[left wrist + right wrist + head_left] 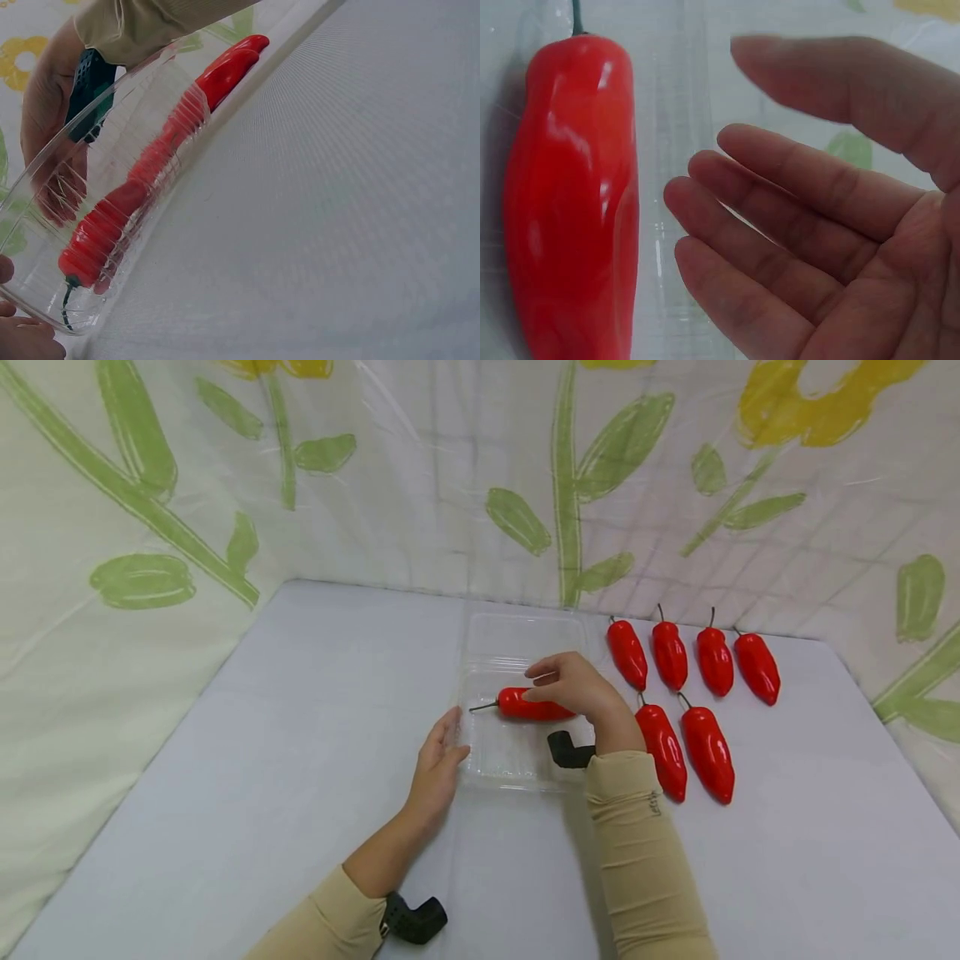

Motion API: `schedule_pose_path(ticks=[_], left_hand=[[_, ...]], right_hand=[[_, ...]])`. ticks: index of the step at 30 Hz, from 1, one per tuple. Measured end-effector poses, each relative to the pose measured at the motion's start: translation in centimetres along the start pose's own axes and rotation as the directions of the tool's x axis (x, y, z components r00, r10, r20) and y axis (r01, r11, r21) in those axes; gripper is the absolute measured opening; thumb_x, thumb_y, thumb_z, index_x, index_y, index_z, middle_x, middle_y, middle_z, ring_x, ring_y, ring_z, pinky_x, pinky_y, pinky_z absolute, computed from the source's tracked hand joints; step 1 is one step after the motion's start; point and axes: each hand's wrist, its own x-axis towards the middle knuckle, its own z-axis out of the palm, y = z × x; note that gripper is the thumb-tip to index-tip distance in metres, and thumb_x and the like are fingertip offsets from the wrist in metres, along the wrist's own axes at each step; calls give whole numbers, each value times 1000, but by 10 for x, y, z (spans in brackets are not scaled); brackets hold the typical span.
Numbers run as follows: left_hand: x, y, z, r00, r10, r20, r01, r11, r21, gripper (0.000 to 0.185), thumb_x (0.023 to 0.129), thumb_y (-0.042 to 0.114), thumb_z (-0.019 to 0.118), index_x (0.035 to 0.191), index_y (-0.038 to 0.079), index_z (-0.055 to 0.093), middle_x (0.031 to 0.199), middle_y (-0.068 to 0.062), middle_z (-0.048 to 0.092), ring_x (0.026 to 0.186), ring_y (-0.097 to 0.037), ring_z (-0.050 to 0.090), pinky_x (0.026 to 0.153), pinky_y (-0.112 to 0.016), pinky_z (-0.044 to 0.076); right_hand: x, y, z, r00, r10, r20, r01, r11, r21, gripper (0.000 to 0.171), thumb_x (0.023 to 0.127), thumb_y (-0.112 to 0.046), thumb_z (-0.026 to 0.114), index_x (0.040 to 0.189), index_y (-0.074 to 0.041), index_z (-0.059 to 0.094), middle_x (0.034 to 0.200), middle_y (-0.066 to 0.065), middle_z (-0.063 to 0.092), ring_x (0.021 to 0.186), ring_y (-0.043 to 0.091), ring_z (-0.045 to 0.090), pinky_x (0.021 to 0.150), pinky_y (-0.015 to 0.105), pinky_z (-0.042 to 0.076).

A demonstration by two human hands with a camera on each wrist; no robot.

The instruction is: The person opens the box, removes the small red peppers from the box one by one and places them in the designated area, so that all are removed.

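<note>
Inside clear tray (pixel 491 639), one red pepper (pixel 534 706) lies flat

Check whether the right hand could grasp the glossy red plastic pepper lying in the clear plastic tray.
Probably yes: the right hand hovers open just above the red pepper, nothing between them.

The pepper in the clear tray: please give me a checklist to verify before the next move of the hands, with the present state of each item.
1. Red pepper lies inside the clear tray: ok.
2. Right hand has let go of it; the right wrist view shows straight fingers apart from the pepper: ok.
3. Left hand steadies the tray's left edge: ok.
4. Six more peppers lie on the table right of the tray, near the right hand: ok.
5. Tray has room for more: ok.
6. Tray lid fully open: cannot tell.
</note>
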Motion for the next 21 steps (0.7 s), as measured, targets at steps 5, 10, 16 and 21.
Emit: schedule_pose_path(ticks=[5,10,16,21], left_hand=[[1,-2,-1,1000,11,8,-11,1000,-2,54,91,-1,36,144,0,26,154,-11,25,144,-25,17,117,-44,15],[1,0,0,1000,20,-2,-20,1000,-10,54,91,-1,37,143,-1,28,153,-12,27,144,-24,18,118,-42,15],[0,1,0,1000,24,-4,-24,999,-27,55,89,-2,37,143,-3,28,153,-14,26,144,-25,17,118,-42,14],[-1,1,0,999,38,2,-38,998,-41,55,88,-4,37,142,-5,27,153,-17,25,144,-27,16,118,-43,13]], right_hand=[[2,1,1,1000,10,18,-9,1000,-29,40,83,-18,66,122,-11,60,119,9,61,112,26,51,97,41,46],[4,3,2,999,18,32,-16,997,-75,37,83,-15,64,121,-11,61,121,10,59,110,26,50,94,41,48],[6,7,4,998,44,38,-38,987,-157,40,83,-9,63,123,-8,59,122,12,57,108,27,50,93,40,47],[6,11,8,996,52,78,-33,973,-227,45,82,-7,65,126,-6,57,119,13,58,108,28,49,94,40,45]])
